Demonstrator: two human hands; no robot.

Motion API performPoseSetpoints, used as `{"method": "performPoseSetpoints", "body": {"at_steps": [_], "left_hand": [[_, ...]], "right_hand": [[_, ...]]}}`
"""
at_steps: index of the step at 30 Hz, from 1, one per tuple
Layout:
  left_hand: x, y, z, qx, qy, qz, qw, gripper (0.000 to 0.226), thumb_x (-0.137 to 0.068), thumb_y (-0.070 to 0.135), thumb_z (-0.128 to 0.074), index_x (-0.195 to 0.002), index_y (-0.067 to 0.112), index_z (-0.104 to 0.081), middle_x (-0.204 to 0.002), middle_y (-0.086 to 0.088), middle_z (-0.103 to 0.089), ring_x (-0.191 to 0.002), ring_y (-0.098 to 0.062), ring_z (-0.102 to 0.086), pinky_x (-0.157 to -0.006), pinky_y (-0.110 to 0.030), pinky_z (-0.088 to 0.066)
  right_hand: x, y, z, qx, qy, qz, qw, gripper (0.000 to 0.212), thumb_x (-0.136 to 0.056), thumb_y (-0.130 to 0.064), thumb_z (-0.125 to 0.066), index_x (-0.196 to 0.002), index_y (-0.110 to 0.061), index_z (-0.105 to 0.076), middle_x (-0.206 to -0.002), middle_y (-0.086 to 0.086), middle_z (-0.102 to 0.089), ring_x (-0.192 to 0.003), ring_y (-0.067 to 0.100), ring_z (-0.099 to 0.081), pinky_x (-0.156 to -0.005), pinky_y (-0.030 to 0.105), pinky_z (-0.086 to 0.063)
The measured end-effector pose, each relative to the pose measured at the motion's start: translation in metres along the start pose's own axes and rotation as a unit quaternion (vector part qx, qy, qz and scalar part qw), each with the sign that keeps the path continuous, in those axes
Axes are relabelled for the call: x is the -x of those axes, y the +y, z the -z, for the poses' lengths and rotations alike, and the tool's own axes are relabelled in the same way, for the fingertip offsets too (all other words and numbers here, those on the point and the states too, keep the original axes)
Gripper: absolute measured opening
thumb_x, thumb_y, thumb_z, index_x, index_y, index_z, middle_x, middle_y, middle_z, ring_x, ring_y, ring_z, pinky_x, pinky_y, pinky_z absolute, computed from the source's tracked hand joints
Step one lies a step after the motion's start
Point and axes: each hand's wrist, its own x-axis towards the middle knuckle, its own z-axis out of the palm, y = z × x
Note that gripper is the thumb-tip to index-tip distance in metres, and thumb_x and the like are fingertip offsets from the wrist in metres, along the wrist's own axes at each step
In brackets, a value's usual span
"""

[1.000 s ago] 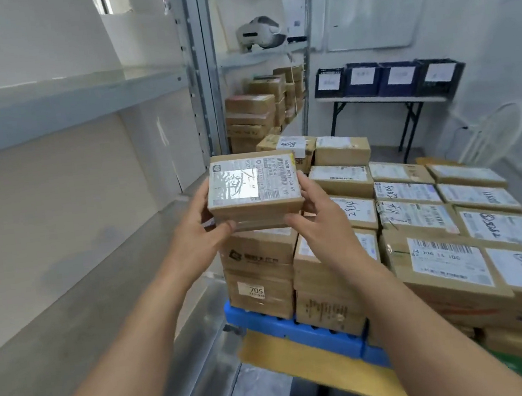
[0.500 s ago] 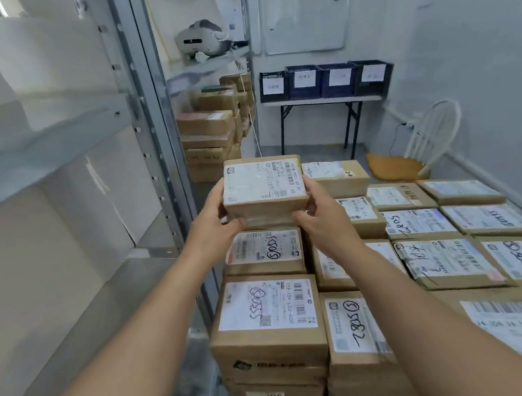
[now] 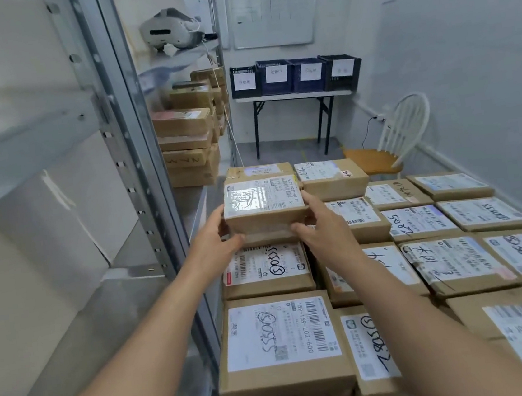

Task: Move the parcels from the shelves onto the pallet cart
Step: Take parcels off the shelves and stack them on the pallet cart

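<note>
Both hands clamp one parcel [image 3: 265,205]. It is a small rectangular box of brown corrugated card with a flat top. Its white printed label sits under glossy clear tape that throws glare.

Grip: the left hand [image 3: 214,239] holds the left end, thumb curled onto the near face. The right hand [image 3: 322,223] holds the right end, thumb tip at the near lower edge, fingers wrapped round the side. The hands are apart, with the width of the box between them. Forearms are bare.

Position: the parcel is held level between the hands, over the left column of the stacked parcels [image 3: 449,261]. I cannot tell whether its underside touches the stack.

Directly below the hands is a brown box [image 3: 266,270] with a matte white label, a barcode and black marker scrawl. Nearer than the wrists lies a larger box [image 3: 282,335] of the same card and labelling. Just beyond the held parcel is a taped box [image 3: 259,169]. Right of the right hand run rows of flat brown boxes, labels up, some of the tape wrinkled.

Left of the left hand stand a grey perforated steel upright [image 3: 130,147] and a smooth, dull metal shelf deck [image 3: 73,333]. Beyond the left hand, card boxes [image 3: 184,131] are piled on a shelf, with a white headset [image 3: 169,29] above them.

Far beyond the hands:
- dark plastic crates [image 3: 294,75] on a folding table [image 3: 290,96]
- a whiteboard [image 3: 271,11]
- a white spindle-back chair [image 3: 401,129] with a wooden seat
</note>
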Motion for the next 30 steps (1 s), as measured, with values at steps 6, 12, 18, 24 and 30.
{"method": "performPoseSetpoints", "body": {"at_steps": [6,12,18,24,30], "left_hand": [[-0.012,-0.004,-0.003,-0.013,-0.002,0.011,1.000,0.054,-0.090,0.018,-0.062,-0.139,0.029,-0.041,-0.120,0.011,-0.057,-0.114,-0.008,-0.051,-0.086,-0.025,-0.043],[-0.016,-0.012,-0.004,-0.012,-0.039,0.042,0.998,0.046,-0.089,0.015,-0.062,-0.127,0.032,-0.045,-0.119,0.008,-0.060,-0.110,-0.014,-0.057,-0.089,-0.033,-0.048],[-0.021,-0.011,-0.006,-0.011,-0.035,0.039,0.999,0.047,-0.092,0.014,-0.059,-0.133,0.032,-0.044,-0.119,0.009,-0.058,-0.103,-0.010,-0.054,-0.068,-0.018,-0.042],[-0.024,-0.011,-0.010,-0.035,-0.021,0.035,0.999,0.045,-0.093,0.015,-0.056,-0.133,0.033,-0.042,-0.113,0.012,-0.054,-0.096,-0.006,-0.051,-0.060,-0.014,-0.037],[-0.025,-0.012,-0.011,-0.049,-0.032,0.037,0.998,0.050,-0.092,0.015,-0.057,-0.135,0.034,-0.039,-0.113,0.013,-0.052,-0.097,-0.009,-0.053,-0.062,-0.018,-0.042]], "right_hand": [[-0.008,0.002,-0.002,0.009,0.002,-0.028,1.000,0.061,-0.093,-0.029,-0.058,-0.148,-0.030,-0.031,-0.120,-0.004,-0.059,-0.110,0.018,-0.055,-0.096,0.039,-0.046],[-0.011,0.001,-0.003,0.092,-0.017,-0.034,0.995,0.054,-0.091,-0.022,-0.058,-0.141,-0.027,-0.039,-0.119,-0.004,-0.061,-0.109,0.022,-0.057,-0.098,0.043,-0.042],[-0.017,0.002,-0.006,0.142,0.003,-0.009,0.990,0.056,-0.090,-0.019,-0.058,-0.141,-0.026,-0.037,-0.119,0.002,-0.060,-0.108,0.025,-0.053,-0.093,0.041,-0.044],[-0.023,0.009,-0.009,0.164,0.024,-0.006,0.986,0.054,-0.091,-0.023,-0.056,-0.141,-0.025,-0.037,-0.115,0.003,-0.061,-0.106,0.024,-0.053,-0.087,0.037,-0.043],[-0.025,0.012,-0.007,0.199,0.033,0.003,0.979,0.036,-0.092,-0.026,-0.055,-0.127,-0.021,-0.049,-0.110,0.000,-0.064,-0.102,0.023,-0.055,-0.090,0.038,-0.042]]}}
